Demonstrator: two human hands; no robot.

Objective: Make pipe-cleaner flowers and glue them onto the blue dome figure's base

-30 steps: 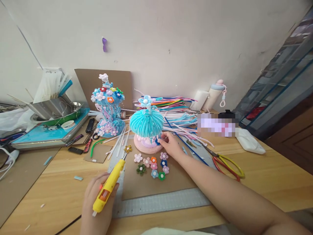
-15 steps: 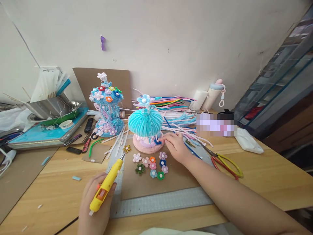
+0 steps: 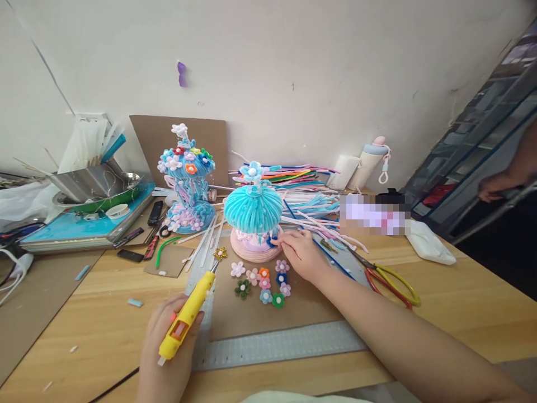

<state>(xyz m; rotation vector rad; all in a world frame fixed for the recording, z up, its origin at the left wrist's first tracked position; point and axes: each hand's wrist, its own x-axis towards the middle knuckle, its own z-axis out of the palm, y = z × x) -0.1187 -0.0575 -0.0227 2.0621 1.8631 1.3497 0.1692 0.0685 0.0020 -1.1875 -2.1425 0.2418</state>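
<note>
My left hand (image 3: pixel 170 330) is wrapped around a yellow hot glue gun (image 3: pixel 188 313), its nozzle pointing up and away beside a gold flower (image 3: pixel 220 254). My right hand (image 3: pixel 302 252) is at the right side of a carousel-like pipe-cleaner model with a turquoise pleated dome (image 3: pixel 253 210), a flower on top and a pink round base (image 3: pixel 255 256). Its fingertips are closed at a small dark blue pipe-cleaner piece (image 3: pixel 272 238) under the dome. Several small pipe-cleaner flowers (image 3: pixel 264 283) lie on the brown board in front of the model.
A decorated blue pipe-cleaner model (image 3: pixel 187 184) stands left, by loose pipe cleaners (image 3: pixel 310 201). Scissors (image 3: pixel 390 280) lie right of my forearm. A cutting mat (image 3: pixel 285 340) lies under the brown board. A metal bowl (image 3: pixel 90 182) is far left. Another person's hand (image 3: pixel 499 182) shows at the right.
The whole view has shifted slightly. Another person's arm and hand have come into view at the right edge. My hands stay at nearly the same places, glue gun still held.
</note>
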